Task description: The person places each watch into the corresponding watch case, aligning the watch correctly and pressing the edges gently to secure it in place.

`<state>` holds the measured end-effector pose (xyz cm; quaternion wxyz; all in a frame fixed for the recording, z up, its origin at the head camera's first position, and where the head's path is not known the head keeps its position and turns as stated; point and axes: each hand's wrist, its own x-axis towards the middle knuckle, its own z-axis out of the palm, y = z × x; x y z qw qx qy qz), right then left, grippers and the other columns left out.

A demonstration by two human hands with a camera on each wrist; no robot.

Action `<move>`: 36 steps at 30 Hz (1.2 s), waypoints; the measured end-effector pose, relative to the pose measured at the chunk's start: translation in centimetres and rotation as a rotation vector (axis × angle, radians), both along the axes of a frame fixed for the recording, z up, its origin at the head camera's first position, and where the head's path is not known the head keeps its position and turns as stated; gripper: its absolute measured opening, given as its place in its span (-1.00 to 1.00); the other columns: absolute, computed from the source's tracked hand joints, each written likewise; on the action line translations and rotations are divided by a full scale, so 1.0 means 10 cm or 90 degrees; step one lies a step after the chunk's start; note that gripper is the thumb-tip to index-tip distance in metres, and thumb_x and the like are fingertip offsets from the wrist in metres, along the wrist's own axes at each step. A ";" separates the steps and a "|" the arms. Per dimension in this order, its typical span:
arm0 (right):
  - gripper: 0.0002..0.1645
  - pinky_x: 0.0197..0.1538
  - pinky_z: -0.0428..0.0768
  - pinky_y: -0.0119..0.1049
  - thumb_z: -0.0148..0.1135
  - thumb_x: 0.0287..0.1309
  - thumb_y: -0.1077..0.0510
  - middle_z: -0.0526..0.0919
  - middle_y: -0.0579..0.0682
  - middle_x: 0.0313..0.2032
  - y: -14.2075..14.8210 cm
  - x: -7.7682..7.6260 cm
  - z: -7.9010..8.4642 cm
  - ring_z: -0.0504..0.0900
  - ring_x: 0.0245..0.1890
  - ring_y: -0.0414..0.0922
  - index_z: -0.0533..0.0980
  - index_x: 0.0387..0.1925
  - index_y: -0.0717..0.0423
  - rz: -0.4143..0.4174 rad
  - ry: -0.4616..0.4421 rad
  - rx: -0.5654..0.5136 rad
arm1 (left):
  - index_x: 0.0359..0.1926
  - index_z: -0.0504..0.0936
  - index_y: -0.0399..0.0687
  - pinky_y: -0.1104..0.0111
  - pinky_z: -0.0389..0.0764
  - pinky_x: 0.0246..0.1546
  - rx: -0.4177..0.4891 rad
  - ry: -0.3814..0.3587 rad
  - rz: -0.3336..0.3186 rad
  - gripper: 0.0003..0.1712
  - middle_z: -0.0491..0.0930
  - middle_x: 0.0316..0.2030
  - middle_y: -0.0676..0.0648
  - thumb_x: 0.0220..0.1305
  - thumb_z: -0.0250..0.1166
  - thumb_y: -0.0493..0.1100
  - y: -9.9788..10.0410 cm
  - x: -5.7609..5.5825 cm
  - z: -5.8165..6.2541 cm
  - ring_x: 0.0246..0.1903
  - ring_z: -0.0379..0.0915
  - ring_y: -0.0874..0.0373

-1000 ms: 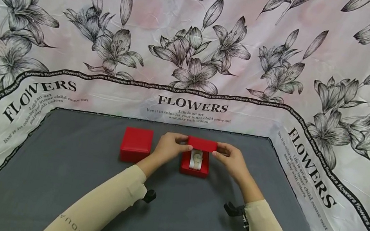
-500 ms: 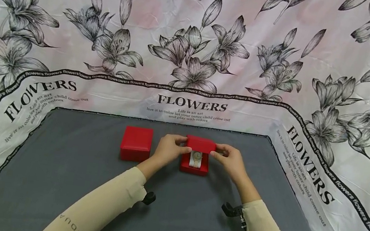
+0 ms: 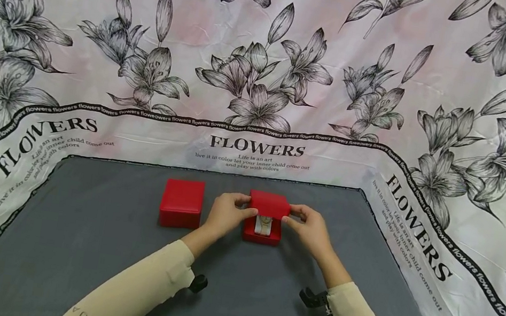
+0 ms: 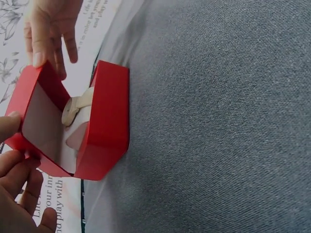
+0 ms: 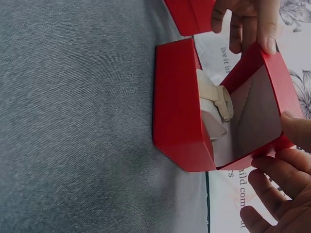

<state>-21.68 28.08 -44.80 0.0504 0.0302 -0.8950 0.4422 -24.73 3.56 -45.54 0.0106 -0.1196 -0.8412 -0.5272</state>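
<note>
A red watch box [image 3: 261, 239] stands on the grey cloth with its hinged lid [image 3: 269, 204] tilted partly up. Inside, a wristwatch [image 5: 217, 99] with a pale strap is wrapped round a white cushion [image 4: 80, 128]. My left hand [image 3: 227, 214] pinches the lid's left side between thumb and fingers. On the opposite side my right hand [image 3: 311, 233] grips the lid the same way. Both wrist views show the lid's pale lining facing the watch. In the head view the lid hides the upper part of the watch.
To the left, close to my left hand, stands a second red box [image 3: 181, 203] with its lid down. Grey cloth [image 3: 241, 307] covers the table. A white floral sheet [image 3: 260, 105] rises behind it.
Both hands have tipped the lid forward and down, so it covers more of the watch. The head view has shifted slightly. The second box stays put.
</note>
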 end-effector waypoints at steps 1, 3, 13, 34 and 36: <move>-0.43 0.34 0.45 0.13 0.43 0.26 0.03 0.68 0.17 0.17 0.00 0.02 -0.01 0.55 0.29 0.16 0.56 0.23 0.16 -0.003 -0.003 0.008 | 0.18 0.70 -0.12 0.10 0.65 0.07 -0.003 0.002 0.002 -0.46 0.72 0.09 -0.08 0.22 0.52 -0.02 0.00 0.01 0.00 0.12 0.63 -0.05; -0.43 0.32 0.46 0.16 0.44 0.25 0.03 0.67 0.15 0.18 0.00 0.04 -0.02 0.52 0.31 0.18 0.56 0.23 0.14 -0.008 -0.010 0.014 | 0.16 0.71 -0.12 0.12 0.66 0.05 -0.013 0.002 0.005 -0.47 0.73 0.08 -0.07 0.21 0.53 -0.01 0.00 0.03 -0.02 0.10 0.64 -0.03; -0.41 0.30 0.46 0.21 0.49 0.20 0.07 0.67 0.15 0.19 0.04 0.08 -0.09 0.53 0.31 0.16 0.56 0.22 0.15 0.000 0.002 0.002 | 0.12 0.73 -0.13 0.14 0.69 -0.07 -0.018 0.009 0.029 -0.49 0.75 0.03 -0.10 0.16 0.56 -0.07 0.06 0.09 -0.05 0.01 0.66 -0.06; -0.47 0.29 0.48 0.14 0.53 0.14 0.11 0.71 0.12 0.13 0.06 0.11 -0.30 0.57 0.27 0.06 0.61 0.15 0.11 -0.009 0.022 -0.054 | 0.09 0.75 -0.11 0.11 0.66 -0.04 0.014 0.025 0.069 -0.49 0.75 0.02 -0.10 0.10 0.60 -0.10 0.09 0.19 -0.23 0.03 0.63 -0.02; -0.45 0.30 0.47 0.15 0.54 0.13 0.12 0.71 0.12 0.14 0.07 0.09 -0.31 0.56 0.29 0.07 0.61 0.16 0.12 0.000 0.024 -0.050 | 0.09 0.76 -0.10 0.12 0.66 -0.04 0.019 0.025 0.072 -0.49 0.75 0.02 -0.08 0.09 0.60 -0.11 0.08 0.18 -0.24 0.03 0.63 -0.01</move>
